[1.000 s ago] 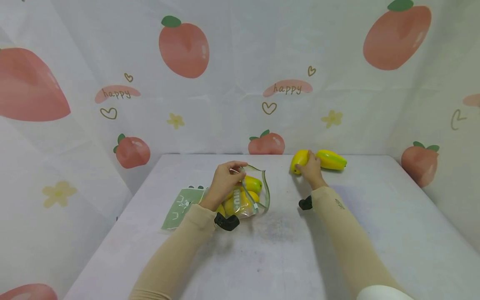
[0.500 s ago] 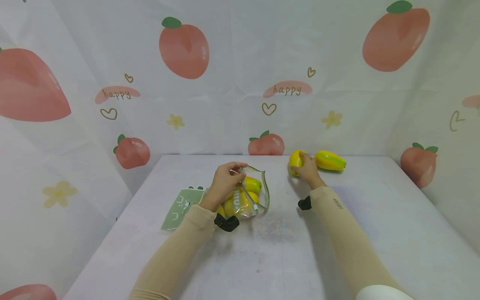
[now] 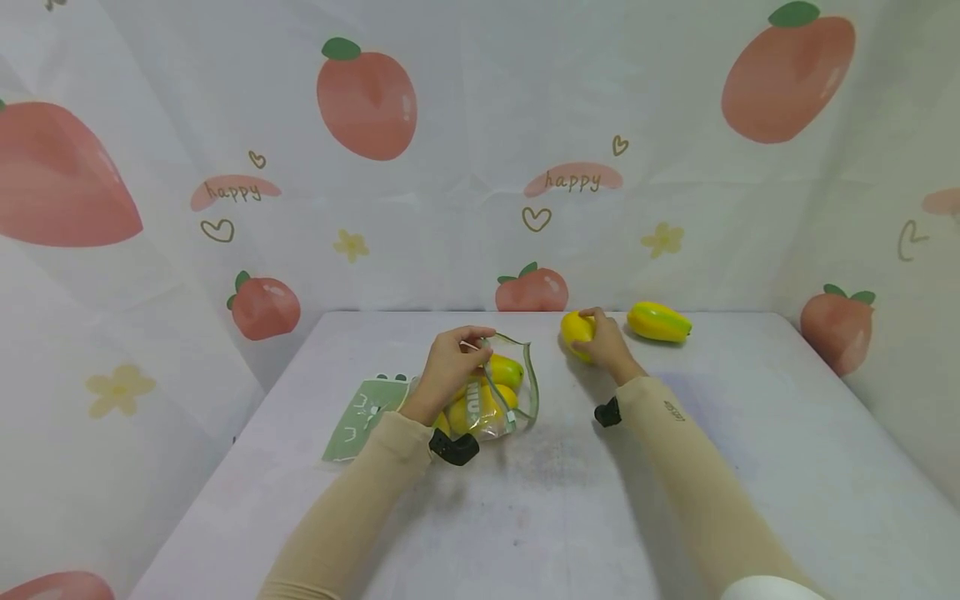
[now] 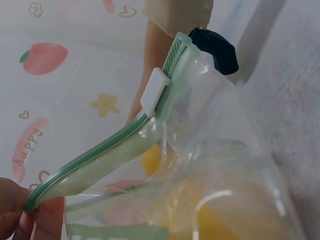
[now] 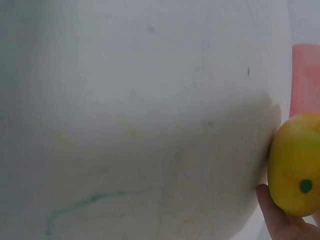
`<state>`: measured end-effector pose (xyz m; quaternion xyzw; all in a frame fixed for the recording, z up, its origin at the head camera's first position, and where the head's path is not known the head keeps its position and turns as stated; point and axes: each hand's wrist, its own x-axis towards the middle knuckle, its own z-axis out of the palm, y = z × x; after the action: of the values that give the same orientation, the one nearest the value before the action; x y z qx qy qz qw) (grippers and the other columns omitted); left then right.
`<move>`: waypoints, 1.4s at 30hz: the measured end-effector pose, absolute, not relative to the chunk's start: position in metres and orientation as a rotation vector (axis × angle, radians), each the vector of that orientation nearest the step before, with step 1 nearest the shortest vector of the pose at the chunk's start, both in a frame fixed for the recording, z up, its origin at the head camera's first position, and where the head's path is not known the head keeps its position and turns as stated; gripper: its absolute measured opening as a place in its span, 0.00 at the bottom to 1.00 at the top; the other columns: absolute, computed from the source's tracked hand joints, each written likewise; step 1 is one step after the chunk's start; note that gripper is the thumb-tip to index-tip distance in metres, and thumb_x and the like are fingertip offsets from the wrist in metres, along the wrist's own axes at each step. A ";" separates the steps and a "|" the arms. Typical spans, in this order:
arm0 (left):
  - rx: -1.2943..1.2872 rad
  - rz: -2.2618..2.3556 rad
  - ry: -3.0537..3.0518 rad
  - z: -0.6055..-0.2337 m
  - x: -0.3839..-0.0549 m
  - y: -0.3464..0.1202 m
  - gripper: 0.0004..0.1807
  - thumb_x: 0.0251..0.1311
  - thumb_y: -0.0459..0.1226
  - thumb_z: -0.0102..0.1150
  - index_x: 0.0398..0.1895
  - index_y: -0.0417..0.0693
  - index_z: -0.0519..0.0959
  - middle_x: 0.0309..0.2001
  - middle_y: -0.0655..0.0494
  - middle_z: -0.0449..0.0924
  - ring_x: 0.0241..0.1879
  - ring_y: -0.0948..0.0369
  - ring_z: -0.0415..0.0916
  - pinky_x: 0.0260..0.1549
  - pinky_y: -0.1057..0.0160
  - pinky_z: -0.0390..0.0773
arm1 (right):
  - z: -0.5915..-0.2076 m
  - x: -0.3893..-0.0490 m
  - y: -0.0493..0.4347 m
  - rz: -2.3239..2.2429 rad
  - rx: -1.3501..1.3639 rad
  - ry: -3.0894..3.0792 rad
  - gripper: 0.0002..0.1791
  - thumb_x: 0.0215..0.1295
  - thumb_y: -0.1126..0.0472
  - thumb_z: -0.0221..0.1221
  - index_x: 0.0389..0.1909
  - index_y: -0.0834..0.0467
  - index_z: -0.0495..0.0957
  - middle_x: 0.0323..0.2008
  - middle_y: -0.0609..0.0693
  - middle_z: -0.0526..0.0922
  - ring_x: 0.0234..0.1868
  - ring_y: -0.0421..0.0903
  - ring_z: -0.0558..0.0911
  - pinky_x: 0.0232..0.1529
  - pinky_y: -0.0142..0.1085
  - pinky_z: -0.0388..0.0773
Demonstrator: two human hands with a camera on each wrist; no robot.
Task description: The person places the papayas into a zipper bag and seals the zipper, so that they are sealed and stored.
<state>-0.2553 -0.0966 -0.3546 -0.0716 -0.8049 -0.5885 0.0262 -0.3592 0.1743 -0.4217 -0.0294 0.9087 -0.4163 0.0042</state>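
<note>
My left hand (image 3: 452,364) pinches the green-edged rim of a clear zip bag (image 3: 491,423), whose mouth stands open toward the right. Inside the bag lie several yellow fruits (image 3: 506,369), one with a green tip. The left wrist view shows the bag's green zip strip (image 4: 95,150) with a white slider (image 4: 155,92), and finger and thumb on the strip's end. Toward the back of the table, my right hand (image 3: 609,346) grips a yellow mango (image 3: 577,332), with its green stem spot visible in the right wrist view. Fingers (image 5: 272,212) lie along the mango's underside there.
A yellow-green, papaya-like fruit (image 3: 659,322) lies at the table's back edge, right of my right hand. Left of the filled bag, a flat green bag with a drawn face (image 3: 366,421) lies on the white table (image 3: 540,517). A fruit-patterned cloth (image 3: 450,108) hangs behind.
My right hand has moved left with the mango, away from the papaya-like fruit and closer to the bag. The left hand keeps its hold on the rim in the same place.
</note>
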 end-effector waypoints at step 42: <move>-0.234 -1.830 -2.459 -0.353 -0.253 -0.097 0.14 0.59 0.27 0.60 0.49 0.40 0.82 0.35 0.51 0.73 0.29 0.62 0.73 0.28 0.65 0.85 | -0.386 -0.293 0.153 -1.449 -0.484 2.821 0.32 0.62 0.59 0.63 0.66 0.54 0.61 0.68 0.65 0.63 0.55 0.62 0.76 0.53 0.51 0.79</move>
<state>-0.2526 -0.0972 -0.3527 -0.0761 -0.7995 -0.5949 0.0339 -0.2931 0.1534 -0.3860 -0.1508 0.8789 -0.4513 -0.0333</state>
